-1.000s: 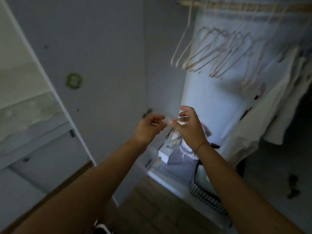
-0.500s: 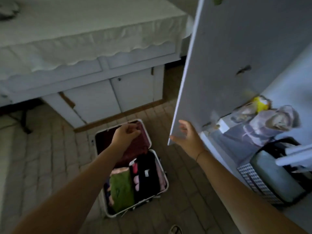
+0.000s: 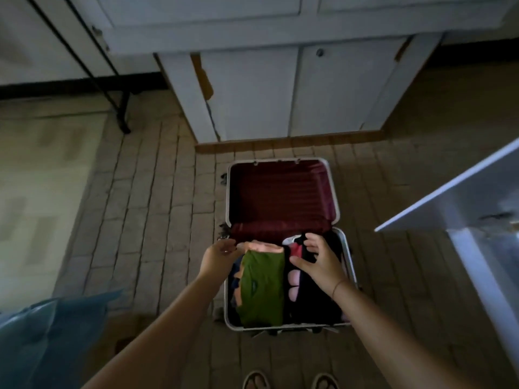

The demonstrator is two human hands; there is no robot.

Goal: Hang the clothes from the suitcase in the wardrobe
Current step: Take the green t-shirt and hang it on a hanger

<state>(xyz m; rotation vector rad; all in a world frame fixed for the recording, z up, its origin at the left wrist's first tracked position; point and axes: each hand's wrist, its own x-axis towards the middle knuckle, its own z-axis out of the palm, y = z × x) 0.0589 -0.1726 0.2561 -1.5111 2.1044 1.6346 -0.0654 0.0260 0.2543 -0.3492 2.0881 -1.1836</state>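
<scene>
The suitcase [image 3: 344, 249] lies open on the tiled floor [image 3: 154, 206] at centre frame. Its maroon-lined lid [image 3: 280, 197] is folded back toward the top of the frame. The lower half is packed with folded clothes: a green garment [image 3: 262, 284] at left, a black garment [image 3: 311, 299] at right, pink items [image 3: 293, 284] between them and a peach piece [image 3: 264, 247] at the upper edge.

The left hand [image 3: 217, 259] is at the suitcase's upper left corner. Its fingers extend toward the peach piece, but whether they pinch it cannot be determined.

The right hand [image 3: 320, 262] arches over the upper end of the black garment with its thumb spread and fingers bent apart. No grip is evident. A thin bracelet [image 3: 338, 286] sits on that wrist.

A white cabinet [image 3: 280, 94] stands above the suitcase. A white wardrobe door [image 3: 463, 197] enters from the right edge and blue fabric [image 3: 50, 332] fills the lower left. Two sandalled feet [image 3: 255, 380] show at the bottom edge.
</scene>
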